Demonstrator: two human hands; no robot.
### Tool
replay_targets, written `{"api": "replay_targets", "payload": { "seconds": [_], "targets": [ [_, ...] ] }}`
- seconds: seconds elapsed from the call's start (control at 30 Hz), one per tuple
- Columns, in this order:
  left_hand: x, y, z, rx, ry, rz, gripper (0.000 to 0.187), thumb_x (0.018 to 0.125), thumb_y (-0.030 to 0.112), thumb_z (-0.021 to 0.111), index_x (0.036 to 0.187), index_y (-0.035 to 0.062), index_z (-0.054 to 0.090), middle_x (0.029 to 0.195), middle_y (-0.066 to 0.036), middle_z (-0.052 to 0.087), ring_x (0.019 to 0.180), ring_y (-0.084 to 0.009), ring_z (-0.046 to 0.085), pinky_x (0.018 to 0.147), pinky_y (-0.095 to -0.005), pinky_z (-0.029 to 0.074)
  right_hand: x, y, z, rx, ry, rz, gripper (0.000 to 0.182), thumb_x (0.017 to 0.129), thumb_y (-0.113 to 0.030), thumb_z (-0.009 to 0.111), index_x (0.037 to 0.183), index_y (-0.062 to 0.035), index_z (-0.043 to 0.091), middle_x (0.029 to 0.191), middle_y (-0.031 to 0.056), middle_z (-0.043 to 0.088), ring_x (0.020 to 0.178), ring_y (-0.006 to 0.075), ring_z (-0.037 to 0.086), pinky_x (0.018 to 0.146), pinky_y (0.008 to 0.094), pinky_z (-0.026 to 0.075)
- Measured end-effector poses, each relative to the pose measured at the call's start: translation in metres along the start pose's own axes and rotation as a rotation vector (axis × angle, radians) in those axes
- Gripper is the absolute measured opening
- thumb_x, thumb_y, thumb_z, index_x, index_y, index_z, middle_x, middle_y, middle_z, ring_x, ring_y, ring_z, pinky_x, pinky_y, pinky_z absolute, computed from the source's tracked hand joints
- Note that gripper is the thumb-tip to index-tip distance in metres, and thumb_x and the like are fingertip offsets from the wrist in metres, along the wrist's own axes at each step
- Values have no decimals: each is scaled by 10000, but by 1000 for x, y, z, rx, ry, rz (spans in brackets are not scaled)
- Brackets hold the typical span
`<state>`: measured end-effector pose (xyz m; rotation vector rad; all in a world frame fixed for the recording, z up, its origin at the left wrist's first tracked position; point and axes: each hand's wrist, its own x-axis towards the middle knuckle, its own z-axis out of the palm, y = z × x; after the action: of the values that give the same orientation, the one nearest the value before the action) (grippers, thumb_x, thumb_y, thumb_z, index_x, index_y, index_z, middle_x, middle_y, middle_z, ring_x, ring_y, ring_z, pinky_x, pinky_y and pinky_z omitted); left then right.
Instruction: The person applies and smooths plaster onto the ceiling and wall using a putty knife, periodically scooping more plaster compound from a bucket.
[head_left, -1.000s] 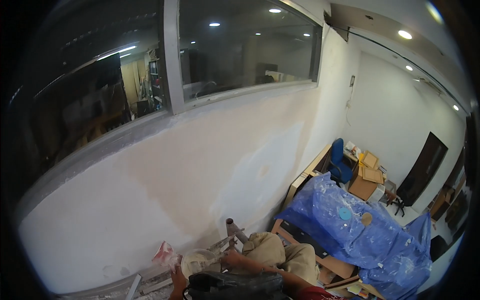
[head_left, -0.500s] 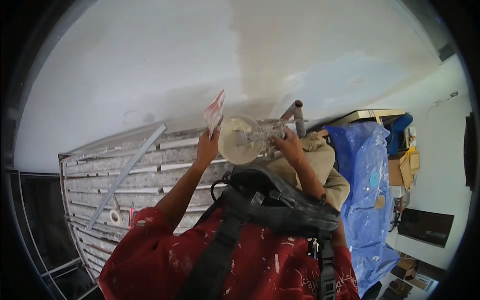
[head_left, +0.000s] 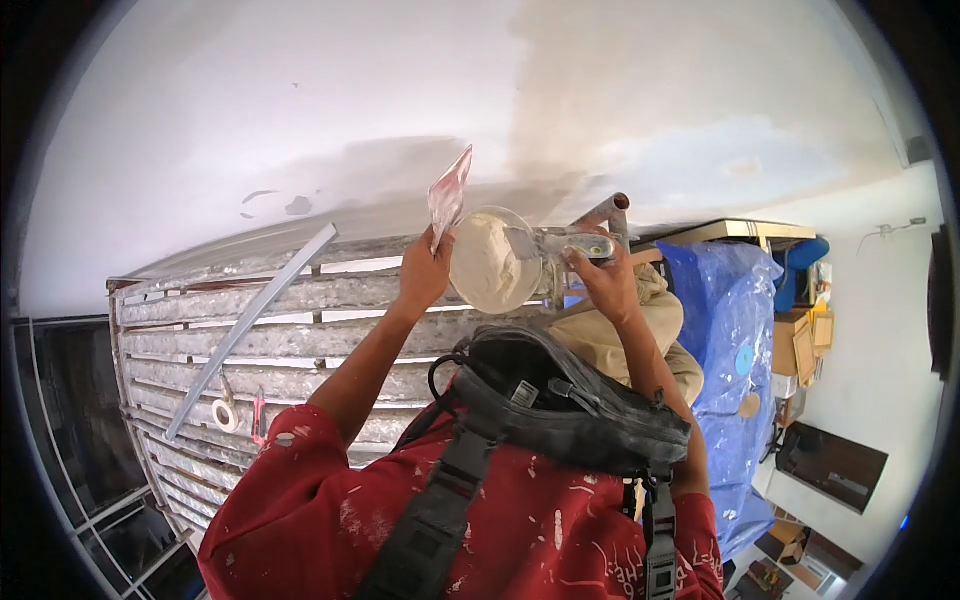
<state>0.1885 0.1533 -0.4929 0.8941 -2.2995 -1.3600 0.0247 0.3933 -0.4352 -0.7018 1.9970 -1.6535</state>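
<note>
The left hand [head_left: 425, 275] is raised in front of the chest with its fingers closed on a thin red-and-white packet [head_left: 449, 194], which stands nearly upright above the knuckles, its long axis running up and slightly to the right toward the plastered wall [head_left: 300, 110]. Just beside the packet, on its right and touching or all but touching it, sits a round clear bowl [head_left: 487, 262] loaded with pale putty; which hand carries the bowl's weight cannot be told, since its underside is hidden. The right hand [head_left: 608, 285] has its fingers wrapped round the handle of a putty knife [head_left: 560, 243], whose long axis lies roughly level, blade end pointing left into the bowl and resting on or in the putty. The putty therefore lies directly left of the right hand's fingers, at the blade tip, and immediately right of the left hand; the two hands flank the bowl at about the same height, the left the closer to its rim. Below the hands a scaffold deck [head_left: 300, 330] of plaster-caked planks runs along the foot of the wall, carrying a loose metal strip [head_left: 250, 330] laid diagonally and a roll of tape [head_left: 226, 414] well apart from the hands. A black bag [head_left: 560, 400] hangs on the chest over a spattered red shirt [head_left: 330, 520]. To the right, lower down, a blue plastic sheet [head_left: 725, 330] covers furniture.
</note>
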Motion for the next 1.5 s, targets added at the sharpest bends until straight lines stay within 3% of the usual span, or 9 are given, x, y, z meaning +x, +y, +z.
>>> {"api": "replay_targets", "payload": {
  "seconds": [0.3, 0.4, 0.5, 0.8, 1.0, 1.1, 1.3, 1.4, 1.5],
  "targets": [
    [23, 59, 7, -61, 63, 344, 409, 1025, 346, 522, 1264, 29, 622, 696, -254, 620, 648, -445, 621, 607, -486, 462, -16, -55, -1, -493, -51, -321, 431, 809, -19, 733, 1226, -85, 647, 1196, 124, 665, 1084, 305, 650, 921, 371, 529],
    [34, 69, 13, -13, -44, 148, 425, 1018, 359, 553, 1138, -34, 661, 707, -195, 667, 629, -266, 637, 627, -399, 480, -29, -60, -4, -551, -14, -391, 470, 799, -3, 722, 1246, -118, 634, 1195, 114, 653, 1079, 333, 643, 899, 395, 540],
    [36, 86, 26, -49, 29, 225, 431, 1015, 371, 555, 1135, -28, 664, 671, -173, 647, 578, -228, 578, 598, -377, 470, -47, -66, -13, -549, -49, -339, 466, 785, -14, 728, 1231, -115, 638, 1199, 120, 653, 1069, 329, 648, 868, 406, 550],
    [39, 133, 42, 71, -51, 364, 419, 1019, 350, 526, 1381, 146, 574, 726, -223, 653, 632, -381, 632, 617, -423, 491, -48, -65, -63, -498, 198, -256, 376, 816, -51, 728, 1186, -37, 661, 1068, 156, 706, 946, 315, 693, 844, 365, 536],
    [47, 141, 62, 13, 10, 281, 411, 1018, 344, 530, 1340, 100, 605, 724, -217, 655, 585, -329, 624, 586, -412, 482, -73, -39, -55, -450, 294, -295, 351, 825, -75, 734, 1166, -24, 666, 1026, 161, 716, 931, 303, 700, 815, 353, 537],
    [43, 146, 71, 6, -21, 174, 452, 1012, 376, 554, 1175, -34, 653, 674, -134, 590, 615, -179, 495, 627, -370, 462, -80, -36, -49, -427, 329, -252, 340, 829, -79, 733, 1156, -14, 668, 989, 153, 724, 898, 284, 708, 803, 349, 538],
    [36, 143, 85, 5, -83, 266, 430, 1006, 367, 559, 1144, -26, 663, 712, -165, 627, 635, -189, 513, 657, -367, 470, -75, -40, -72, -418, 390, -253, 325, 845, -83, 709, 1161, -20, 669, 932, 158, 729, 836, 248, 717, 771, 329, 538],
    [40, 139, 98, 96, -85, 266, 419, 1011, 329, 537, 1285, 25, 624, 700, -212, 641, 608, -317, 622, 619, -428, 479, -71, -51, -88, -426, 356, -132, 329, 846, -97, 711, 1165, -24, 669, 967, 170, 724, 855, 255, 711, 774, 331, 539],
    [38, 129, 123, -88, -43, 344, 422, 1010, 325, 541, 1257, -5, 629, 722, -204, 659, 613, -324, 604, 643, -427, 481, -78, -42, -104, -505, 312, -212, 350, 820, -124, 721, 1150, -28, 659, 1060, 173, 695, 927, 330, 682, 800, 384, 540]
  ]
}}
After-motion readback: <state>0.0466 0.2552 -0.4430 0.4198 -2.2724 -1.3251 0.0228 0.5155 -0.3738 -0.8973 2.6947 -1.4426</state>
